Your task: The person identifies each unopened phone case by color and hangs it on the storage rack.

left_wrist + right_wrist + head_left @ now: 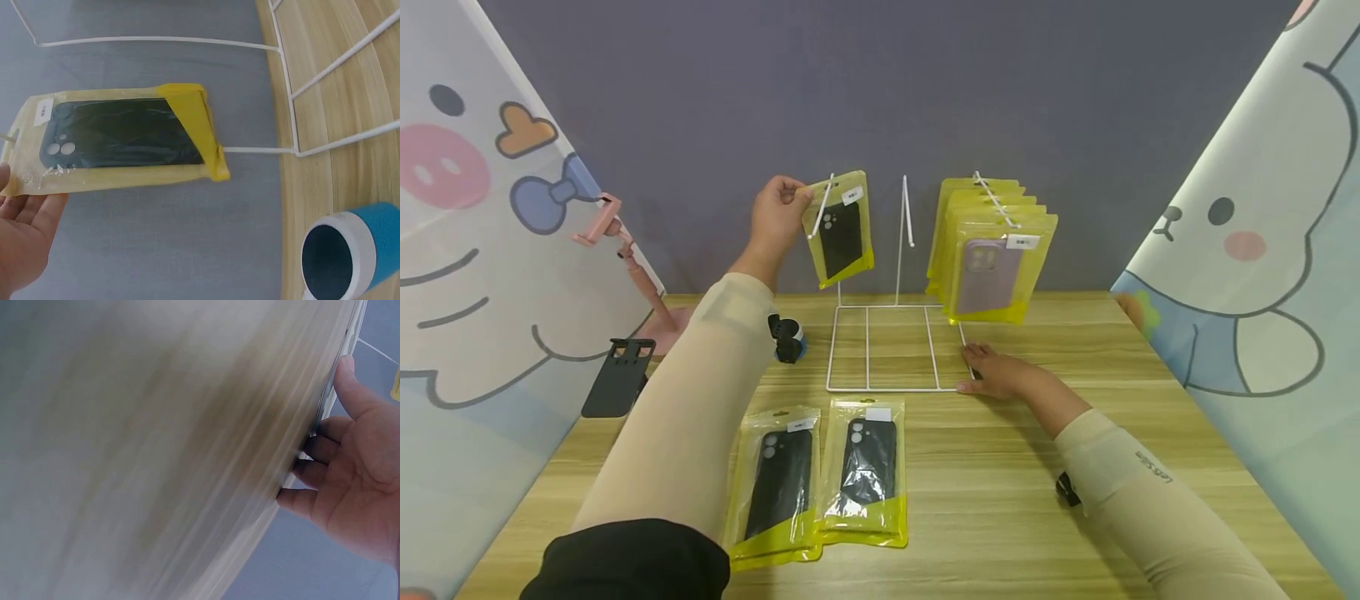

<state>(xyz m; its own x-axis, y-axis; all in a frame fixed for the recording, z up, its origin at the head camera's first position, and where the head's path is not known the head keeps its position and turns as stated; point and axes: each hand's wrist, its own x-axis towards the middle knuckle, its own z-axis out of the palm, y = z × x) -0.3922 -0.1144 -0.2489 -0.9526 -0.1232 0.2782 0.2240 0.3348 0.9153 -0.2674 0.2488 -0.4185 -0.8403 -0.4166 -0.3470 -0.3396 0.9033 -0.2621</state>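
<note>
My left hand (777, 218) pinches the upper left edge of a bagged black phone case (841, 237), which sits at the left hook of a white wire rack (883, 389). In the left wrist view, the hook tip shows at the hole of the bag (125, 137). My right hand (1000, 372) touches the right front corner of the rack's base, its fingers spread low against the table; in the right wrist view the hand (356, 469) meets the wood with its fingertips. A bagged lilac phone case (988, 275) hangs foremost on the right hook, several yellow bags behind it.
Two bagged black phone cases, one left (780, 479) and one right (868, 467), lie before the rack. The middle hook (907, 212) stands between the outer ones. A pink stand (640, 275), a dark phone case (619, 379) and a white-and-blue cylinder (350, 250) are at left.
</note>
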